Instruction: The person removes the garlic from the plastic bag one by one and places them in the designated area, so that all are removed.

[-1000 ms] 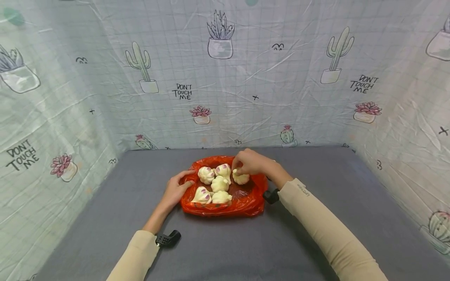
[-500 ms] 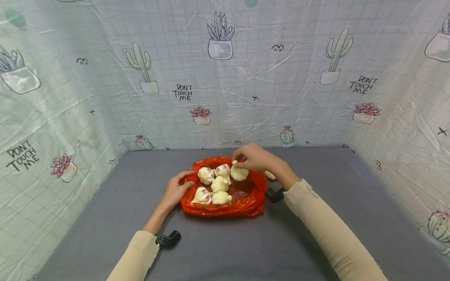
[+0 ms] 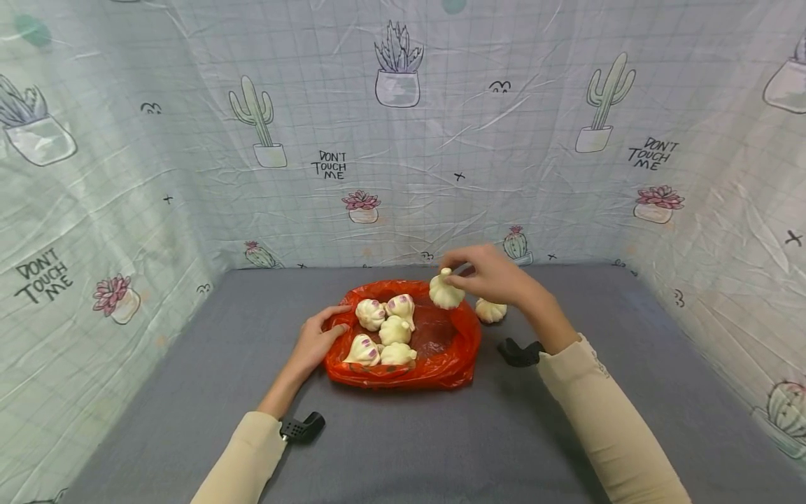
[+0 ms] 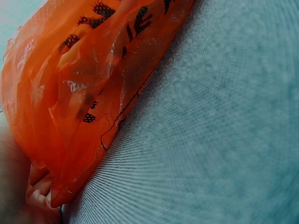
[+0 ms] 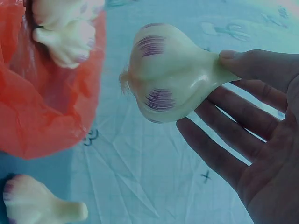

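Observation:
My right hand [image 3: 491, 274] pinches a garlic bulb [image 5: 161, 74] by its stem, thumb on one side and fingers on the other. That bulb hangs above the right rim of a red plastic bag [image 3: 403, 380]. Inside the open bag sit several more garlic bulbs [image 3: 395, 330], mostly toward its left half. My left hand [image 3: 313, 339] holds the bag's left rim between thumb and fingers; in the left wrist view only part of it shows beside the bag's printed side [image 4: 79, 107].
Another garlic bulb [image 3: 490, 311] lies on the grey table [image 3: 403, 448], just right of the bag; the right wrist view shows this loose bulb [image 5: 39, 205] too. A patterned cloth backdrop [image 3: 403, 196] rises behind the table and at both sides.
My right hand has lifted a garlic bulb up out of the bag and carried it to the right. The bulb on the table has come fully into sight. My left hand has stayed put.

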The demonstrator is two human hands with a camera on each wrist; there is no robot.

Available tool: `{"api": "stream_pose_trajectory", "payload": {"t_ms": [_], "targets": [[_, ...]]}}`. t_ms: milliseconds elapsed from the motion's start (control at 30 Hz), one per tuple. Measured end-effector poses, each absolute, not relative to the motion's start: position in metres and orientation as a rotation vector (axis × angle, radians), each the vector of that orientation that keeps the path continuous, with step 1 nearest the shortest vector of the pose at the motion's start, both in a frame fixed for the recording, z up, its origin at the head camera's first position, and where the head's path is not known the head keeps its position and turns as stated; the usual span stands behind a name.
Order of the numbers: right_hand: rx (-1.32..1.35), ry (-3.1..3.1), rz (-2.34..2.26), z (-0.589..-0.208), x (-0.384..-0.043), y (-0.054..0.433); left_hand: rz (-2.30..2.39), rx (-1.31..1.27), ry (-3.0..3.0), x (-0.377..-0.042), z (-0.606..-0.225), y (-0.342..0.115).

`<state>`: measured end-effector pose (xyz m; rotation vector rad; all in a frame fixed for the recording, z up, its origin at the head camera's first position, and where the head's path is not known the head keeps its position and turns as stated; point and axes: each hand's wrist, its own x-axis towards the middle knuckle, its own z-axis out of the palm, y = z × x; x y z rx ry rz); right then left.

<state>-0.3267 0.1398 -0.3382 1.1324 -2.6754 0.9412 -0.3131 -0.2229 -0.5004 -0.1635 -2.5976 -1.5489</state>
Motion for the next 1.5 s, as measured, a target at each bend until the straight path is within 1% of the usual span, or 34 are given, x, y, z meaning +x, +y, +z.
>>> {"api": "stream_pose_trajectory", "payload": {"t_ms": [200,533,867,1500], "targets": [[1.038,-2.623,1.005,-0.337,-0.313,0.159,-1.565,-0.168,-2.594,-0.313,-0.501,-0.222],[0.944,-2.541,1.059,-0.345,-0.301,0.187,-1.553,-0.165,-2.599,-0.314,-0.501,-0.223],[0.846,-2.552,1.067,-0.348,-0.304,0.206,-1.524,-0.191,-2.599,-0.315,-0.502,-0.22],[0.759,-2.551,1.095,-0.353,-0.312,0.227,-1.499,-0.167,-2.616,-0.313,-0.501,-0.222]]}}
